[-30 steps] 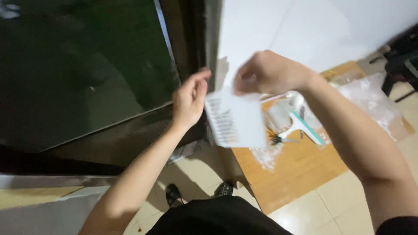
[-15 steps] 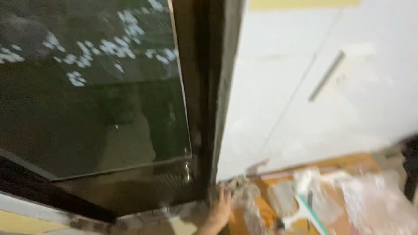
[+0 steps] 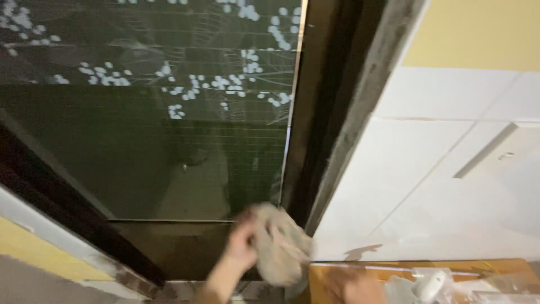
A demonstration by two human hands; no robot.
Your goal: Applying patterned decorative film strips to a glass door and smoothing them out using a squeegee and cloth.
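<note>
Head view, bottom of frame, near to far. Left hand [image 3: 243, 247], motion-blurred, is closed on a crumpled beige cloth [image 3: 281, 250], pressing it at the lower corner of the dark glass pane [image 3: 169, 141], where pane meets the dark door frame [image 3: 332, 112]. Right hand [image 3: 351, 287] sits lower right at the frame edge, blurred; cannot tell whether it is spread or curled, nor whether it holds anything. Just right of it: a white-handled tool [image 3: 430, 284] w/ clear plastic wrapping [image 3: 495, 290] lying on the wood-coloured floor [image 3: 360, 269].

Mid frame: pane carries white spot patterns toward the upper left and centre top. A pale sill strip [image 3: 50, 231] runs diagonally at lower left.

Far: white wall tiles [image 3: 427, 186] at right, yellow wall [image 3: 484, 34] in the upper right.

Risks, as judged:
- Cloth is bunched, not flat; contact area likely small, so it may smear or skip strips nr the pane edge.
- Cloth sits against the pane/frame seam; a fold could snag there and pull from the grip.
- Fast motion (blur) nr the frame edge: knuckles may strike it.
- Loose wrapping and tool lie close below; a dropped elbow or a step could scatter them or cause a slip.
</note>
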